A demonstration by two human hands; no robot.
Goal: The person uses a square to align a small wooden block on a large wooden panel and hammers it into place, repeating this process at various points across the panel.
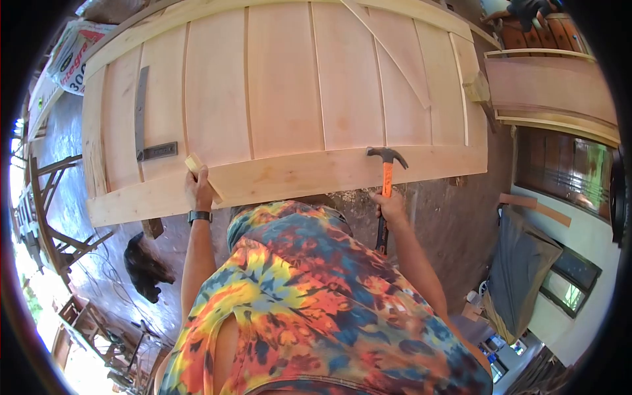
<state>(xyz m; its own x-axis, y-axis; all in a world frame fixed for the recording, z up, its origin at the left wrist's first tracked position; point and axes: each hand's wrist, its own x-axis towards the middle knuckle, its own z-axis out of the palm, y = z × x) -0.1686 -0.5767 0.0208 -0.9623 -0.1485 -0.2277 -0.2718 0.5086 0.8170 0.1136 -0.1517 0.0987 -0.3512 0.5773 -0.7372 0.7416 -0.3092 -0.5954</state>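
Note:
A wooden door panel [283,85] of pale vertical boards inside a frame lies flat in front of me. My left hand [200,189] is closed around a short wood block [195,164] at the panel's near rail [276,177], left of my body. In my right hand [393,207] is a claw hammer [386,174] with an orange and black handle, gripped partway along it. The hammer's dark head overlaps the near rail. A metal try square [141,112] rests on the boards beyond my left hand.
A thin wood strip [388,49] lies diagonally across the panel's far right. Wooden supports [153,228] show under its edge. A black dog [148,266] is on the floor at left. Another panel [553,89] stands at right. A person [530,10] is partly visible at top right.

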